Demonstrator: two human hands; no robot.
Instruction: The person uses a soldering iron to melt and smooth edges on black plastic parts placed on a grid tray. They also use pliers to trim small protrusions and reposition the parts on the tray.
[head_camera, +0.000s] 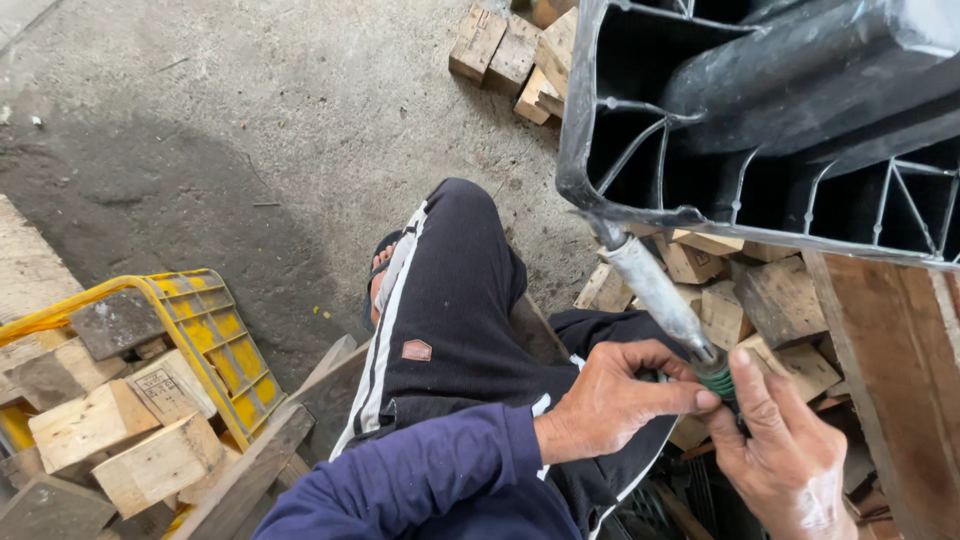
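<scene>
Nearest the camera, the right hand (785, 465) comes up from the lower right edge, thumb and forefinger pinched narrowly onto a green ribbed collar (716, 381) at the low end of a grey rod (655, 290). The left hand (610, 400), out of a dark blue sleeve (430, 480), meets it from the other side, fingers curled tight with the fingertips closed on the same green end, so both hands grip the rod's bottom together. The rod's long axis runs on a slant, its lower end at the hands pointing down and to the right, its upper end pointing up and to the left, where it touches the lower rim of a black plastic pallet (770, 110). It looks dull and grey, dusty, round in section and fairly thick; the collar is dark green with fine ridges. Under the hands lies a leg in dark trousers with white stripes (440, 310), the foot on the concrete floor (250, 120). Wooden blocks (760, 300) lie heaped just behind the rod, more wooden blocks (120, 430) sit by a yellow plastic pallet (215, 340) at the left, and another pile (510, 50) lies farthest off.
</scene>
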